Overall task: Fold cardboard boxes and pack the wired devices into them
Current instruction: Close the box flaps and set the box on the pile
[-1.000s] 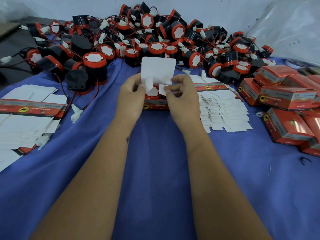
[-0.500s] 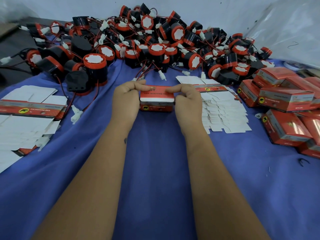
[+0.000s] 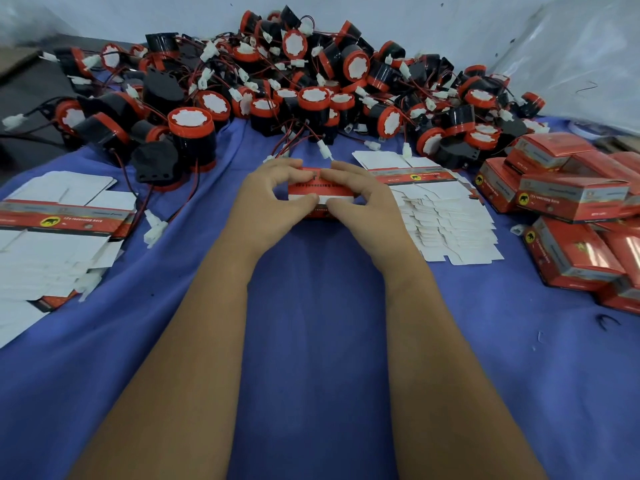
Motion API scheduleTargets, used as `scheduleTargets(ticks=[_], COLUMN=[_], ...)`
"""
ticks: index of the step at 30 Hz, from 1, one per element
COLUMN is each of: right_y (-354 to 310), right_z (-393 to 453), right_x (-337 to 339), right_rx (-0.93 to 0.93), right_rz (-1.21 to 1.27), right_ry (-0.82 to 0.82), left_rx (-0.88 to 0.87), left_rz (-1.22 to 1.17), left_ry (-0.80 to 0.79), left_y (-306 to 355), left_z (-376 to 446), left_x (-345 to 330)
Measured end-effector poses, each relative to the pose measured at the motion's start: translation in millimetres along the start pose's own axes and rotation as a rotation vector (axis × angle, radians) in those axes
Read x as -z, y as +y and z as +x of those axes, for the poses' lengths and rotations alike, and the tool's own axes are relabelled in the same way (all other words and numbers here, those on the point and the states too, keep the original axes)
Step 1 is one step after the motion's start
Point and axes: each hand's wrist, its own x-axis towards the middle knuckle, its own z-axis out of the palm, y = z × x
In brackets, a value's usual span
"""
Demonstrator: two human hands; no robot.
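— Head view, nearest first: what's closest?

— Two bare forearms reach forward over a blue cloth [image 3: 311, 341]. They meet at a small red box [image 3: 320, 192] that sits on the cloth between the two hands.

— How are the hands set?

— The left hand [image 3: 266, 206] curls round the box's left end, fingers over the top and thumb against the near face. The right hand [image 3: 363, 202] mirrors it on the right end. Both thumb tips touch near the middle of the near face, at a white strip of cardboard. Both hands grip the box; the flap on top lies flat.

— Can you see what's inside the box?

— No, it's covered.

— What lies to the sides?

— Left of the left hand, well apart, is a spread of flat box blanks [image 3: 59, 230], white side up with red printed bands. Just beside the right hand sits a second stack of flat blanks [image 3: 446, 220]. Further right, a heap of folded red boxes [image 3: 568, 223] is piled up.

— And beyond the hands?

— Just past the fingertips lie loose red-and-black wires with white connectors [image 3: 323, 148]. Behind them a large pile of wired devices [image 3: 311, 81], black bodies with red rims and white faces, runs across the cloth's far side up to a pale wall [image 3: 138, 15].
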Motion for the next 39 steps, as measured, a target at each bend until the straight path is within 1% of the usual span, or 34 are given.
scheduleTargets(ticks=[3, 8, 15, 22, 26, 29, 35, 37, 39], right_y=[1.6, 4.4, 6.6, 6.7, 5.1, 2.6, 3.0, 4.5, 6.9], right_z=[0.1, 0.1, 1.1, 1.0, 0.7, -0.1, 0.3, -0.1, 0.8], right_x=[0.8, -5.1, -7.4, -9.0, -8.7, -6.5, -5.4, -4.9, -4.7], right_rx=[0.029, 0.131, 0.160, 0.175, 0.133, 0.094, 0.079, 0.062, 0.075], right_rz=[-0.047, -0.191, -0.202, -0.218, -0.207, -0.158, -0.110, -0.100, -0.149], right_ry=[0.003, 0.055, 0.128, 0.153, 0.163, 0.160, 0.183, 0.172, 0.155], left_rx=[-0.032, -0.050, 0.005, -0.007, 0.002, -0.006, 0.016, -0.022, -0.057], left_rz=[0.036, 0.049, -0.132, -0.195, -0.220, -0.197, -0.161, -0.069, 0.007], left_ry=[-0.057, 0.023, -0.001, 0.069, 0.083, 0.075, 0.099, 0.079, 0.072], left_y=[-2.1, -3.4, 1.6, 1.5, 0.7, -0.5, 0.1, 0.0, -0.3], left_z=[-0.2, -0.3, -0.6, -0.4, -0.3, -0.7, -1.6, -2.8, -3.3], left_x=[2.2, -2.5, 1.2, 0.2, -0.4, -0.9, -1.5, -2.3, -3.8])
